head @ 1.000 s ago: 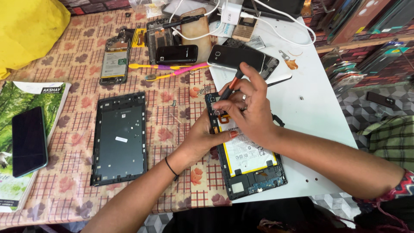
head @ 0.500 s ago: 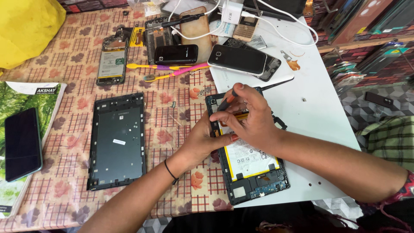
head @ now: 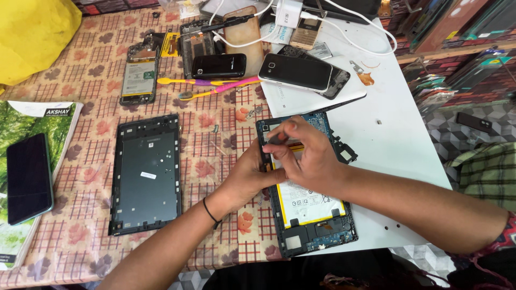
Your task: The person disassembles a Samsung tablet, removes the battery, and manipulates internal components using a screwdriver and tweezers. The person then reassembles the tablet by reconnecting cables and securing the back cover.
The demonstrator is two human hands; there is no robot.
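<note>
An opened tablet (head: pixel 317 236) lies with its back off, showing a white battery (head: pixel 307 205) and a blue circuit board. My left hand (head: pixel 244 180) grips its left edge, fingers curled over the frame. My right hand (head: pixel 309 156) hovers over the upper part of the tablet, fingers pinched on a thin grey tool (head: pixel 277 138) whose tip is against the inside; most of the tool is hidden by the fingers. The tablet's black back cover (head: pixel 146 174) rests to the left on the checked tablecloth.
A dark phone (head: pixel 28 177) lies on a green book (head: pixel 32 115) at left, near a yellow bag (head: pixel 35 37). Behind are a stripped phone (head: pixel 138 75), a small black phone (head: pixel 219 65), a smartphone (head: pixel 295 71), toothbrushes (head: pixel 215 88), cables, and a white board (head: pixel 398 123).
My right hand has dropped lower over the tablet's upper part and closed tighter; the tool's red handle seen earlier is now hidden. My left hand keeps its hold on the frame.
</note>
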